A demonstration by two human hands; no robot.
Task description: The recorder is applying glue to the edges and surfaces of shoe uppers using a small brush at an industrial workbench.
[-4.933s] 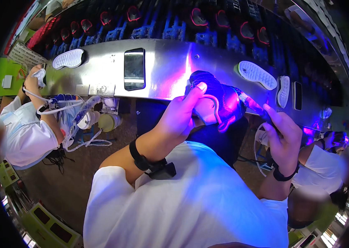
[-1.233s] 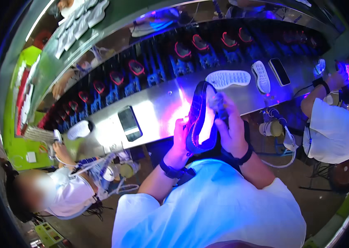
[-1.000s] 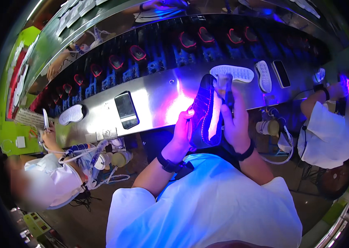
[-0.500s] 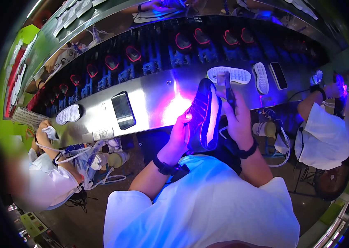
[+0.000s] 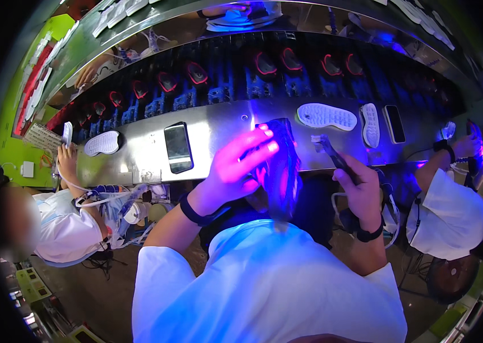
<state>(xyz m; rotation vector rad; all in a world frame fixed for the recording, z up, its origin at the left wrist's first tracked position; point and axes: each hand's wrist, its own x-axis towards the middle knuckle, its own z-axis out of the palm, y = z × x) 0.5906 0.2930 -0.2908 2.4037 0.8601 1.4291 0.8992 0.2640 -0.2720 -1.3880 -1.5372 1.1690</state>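
Under blue-violet light, my left hand [image 5: 227,166] is closed on a dark shoe upper [image 5: 282,171], its fingers laid over the near-left side. The shoe stands roughly upright in front of my chest, slightly blurred. To its right, my right hand [image 5: 361,188] grips a small dark-handled brush [image 5: 335,157], its head pointing up and left, apart from the shoe. A white shoe sole [image 5: 327,116] lies on the metal bench [image 5: 218,117] just beyond the brush, and a second white sole [image 5: 370,126] is to the right of it.
Phones lie on the bench, one at left [image 5: 178,148] and one at right [image 5: 394,124]. Behind runs a rack of blue holders [image 5: 258,86] carrying dark red-edged shoes. Another white sole [image 5: 102,143] lies far left. Co-workers sit at left [image 5: 70,223] and right [image 5: 447,200].
My right hand has drawn the brush away from the shoe, rightward and down. My left hand has shifted its hold, and the shoe has turned so its pale opening is no longer visible.
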